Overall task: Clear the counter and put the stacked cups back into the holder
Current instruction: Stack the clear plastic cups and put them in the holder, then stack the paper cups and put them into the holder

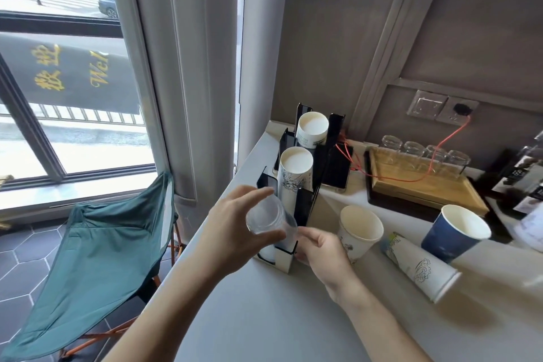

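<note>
Window-corner setup: pale surface (264, 317) runs along a grey wall, green folding chair (97, 244) on the floor beside it. Black tiered cup holder (305, 203) sits at the surface's near-left end; its back two slots already carry paper cup stacks (295, 167).

Left hand (235, 226) grips a clear plastic cup stack (270, 220), fingers and thumb curled round its rim end. Stack's long axis is tilted, open mouth towards the camera, far end pointing down and right into the holder's front slot, directly under the hand. Looks like mid-insertion; how deep it sits, can't tell, since the clear plastic blurs against the holder.

Right hand (320, 247) is just right of the holder's front end, fingers loosely curled, touching or nearly touching the stack's lower part. Can't tell if it's gripping anything.

Still loose on the surface, all right of the holder: upright white paper cup (358, 229), patterned cup on its side (420, 267), upright blue cup (455, 232). Right hand is nearer these, so it's the likely one to fetch them.
</note>
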